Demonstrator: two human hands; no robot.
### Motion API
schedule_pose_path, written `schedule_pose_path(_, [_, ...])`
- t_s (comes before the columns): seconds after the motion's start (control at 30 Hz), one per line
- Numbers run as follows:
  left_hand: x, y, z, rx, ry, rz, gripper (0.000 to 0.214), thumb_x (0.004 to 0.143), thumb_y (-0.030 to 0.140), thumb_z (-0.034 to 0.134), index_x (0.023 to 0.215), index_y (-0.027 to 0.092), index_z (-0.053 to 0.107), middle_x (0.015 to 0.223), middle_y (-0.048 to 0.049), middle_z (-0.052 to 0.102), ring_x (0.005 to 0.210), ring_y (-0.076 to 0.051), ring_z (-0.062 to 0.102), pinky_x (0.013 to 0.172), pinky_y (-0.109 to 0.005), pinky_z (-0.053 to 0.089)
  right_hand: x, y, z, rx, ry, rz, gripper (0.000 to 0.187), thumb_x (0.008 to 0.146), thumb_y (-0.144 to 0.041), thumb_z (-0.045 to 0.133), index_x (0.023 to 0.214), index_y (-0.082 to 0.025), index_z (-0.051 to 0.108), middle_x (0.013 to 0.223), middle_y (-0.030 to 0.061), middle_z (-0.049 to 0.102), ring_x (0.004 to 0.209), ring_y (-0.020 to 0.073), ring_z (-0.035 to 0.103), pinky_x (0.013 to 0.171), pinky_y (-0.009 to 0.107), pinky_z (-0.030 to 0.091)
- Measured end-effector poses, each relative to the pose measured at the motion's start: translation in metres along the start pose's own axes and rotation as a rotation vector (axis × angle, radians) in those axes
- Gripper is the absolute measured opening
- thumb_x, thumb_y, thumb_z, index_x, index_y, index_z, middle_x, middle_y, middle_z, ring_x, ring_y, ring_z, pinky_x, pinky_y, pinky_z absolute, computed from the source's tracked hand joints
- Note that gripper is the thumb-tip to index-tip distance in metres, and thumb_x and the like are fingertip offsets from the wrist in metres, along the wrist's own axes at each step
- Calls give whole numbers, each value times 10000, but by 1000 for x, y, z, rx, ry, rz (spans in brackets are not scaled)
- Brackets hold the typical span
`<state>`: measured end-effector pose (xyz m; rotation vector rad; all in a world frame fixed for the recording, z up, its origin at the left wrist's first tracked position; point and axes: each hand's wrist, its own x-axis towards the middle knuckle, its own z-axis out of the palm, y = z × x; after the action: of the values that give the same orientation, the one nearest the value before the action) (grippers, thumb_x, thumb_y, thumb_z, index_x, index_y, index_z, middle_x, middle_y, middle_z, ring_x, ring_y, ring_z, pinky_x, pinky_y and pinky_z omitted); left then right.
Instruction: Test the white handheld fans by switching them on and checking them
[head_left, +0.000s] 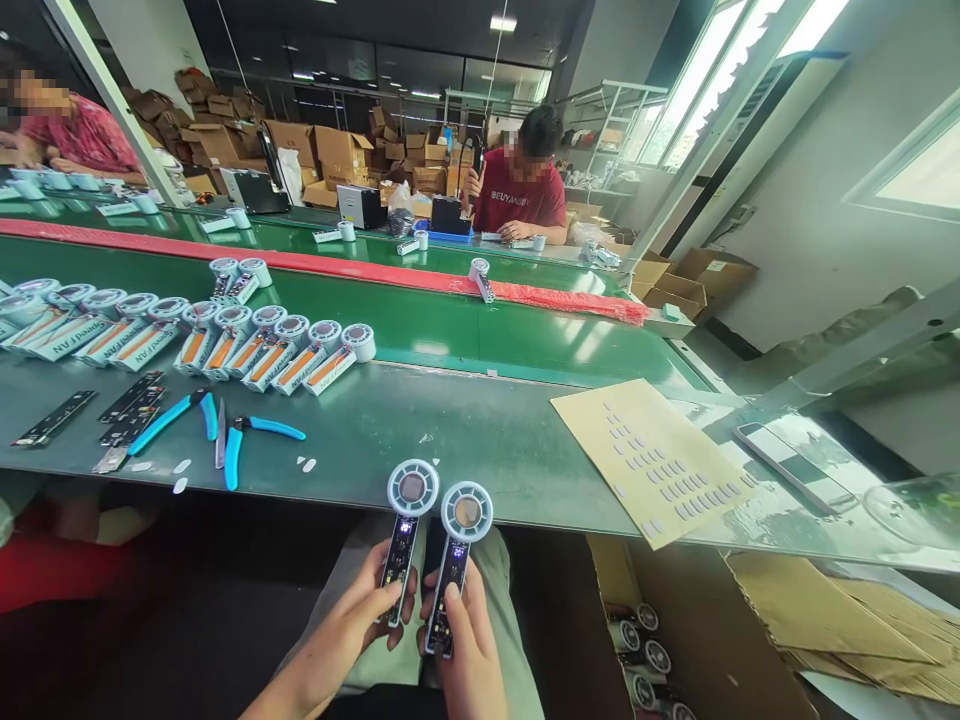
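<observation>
Two handheld fans [431, 545] stand upright side by side, left hand [352, 630] and right hand [465, 650] each gripping one handle below the tabletop [465, 430] edge.

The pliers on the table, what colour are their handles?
Bright blue handles on the pliers, seen best in the head view.

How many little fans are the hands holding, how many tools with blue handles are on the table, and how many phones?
Fans held: 2, left fan in the left hand, right fan in the right hand
Blue-handled cutters: 2
Phone: 1
Total: 5
</observation>
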<state>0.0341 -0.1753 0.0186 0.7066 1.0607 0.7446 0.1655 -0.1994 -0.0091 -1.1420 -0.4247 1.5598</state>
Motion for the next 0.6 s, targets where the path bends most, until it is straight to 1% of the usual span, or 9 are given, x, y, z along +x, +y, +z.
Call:
schedule_pose_path(0.1, [2,0,0,0,19,-6,569,826,535,468,1291,272,274,885,-14,476,758,-143,401,602,-256,317,-2,-3,1,-33,-14,1,623,771,-591,553,1258,-247,373,938,32,574,788,187,490,651,299,420])
schedule_pose_path(0.2, [3,2,1,35,45,-2,511,837,543,439,1256,280,311,871,-4,466,744,-138,400,586,-248,297,-4,-5,2,-44,-14,-4,617,771,-593,551,1253,-252,375,946,23,561,799,179,475,674,293,419])
schedule_pose_path(0.3, [2,5,3,91,54,9,459,840,545,435,1202,280,342,833,14,431,697,-118,365,576,-234,274,-3,-4,1,-59,-11,-13,593,793,-564,542,1261,-249,358,963,27,545,797,175,469,644,285,409])
schedule_pose_path(0.4, [2,10,8,164,102,15,486,802,567,491,1168,284,342,751,39,374,639,-101,315,592,-230,274,-3,-2,0,-92,-43,-66,560,818,-534,525,1261,-241,347,913,20,527,710,155,434,590,277,383])
schedule_pose_path(0.47, [3,14,11,202,109,63,501,784,564,527,1158,291,335,747,46,371,628,-97,308,592,-231,283,-5,-1,0,-109,-55,-85,550,819,-528,527,1263,-251,358,928,17,525,675,141,409,596,276,376])
schedule_pose_path(0.53, [6,19,13,228,105,123,461,793,544,533,1140,304,347,787,44,395,637,-94,323,581,-229,289,-7,0,0,-112,-57,-92,541,815,-529,535,1259,-265,376,979,16,525,686,138,402,624,276,373])
schedule_pose_path(0.6, [11,21,13,256,143,174,409,805,514,540,1121,315,373,825,42,427,664,-94,357,589,-228,305,-8,0,0,-114,-73,-81,544,815,-537,529,1261,-275,362,959,11,514,702,144,391,631,278,366])
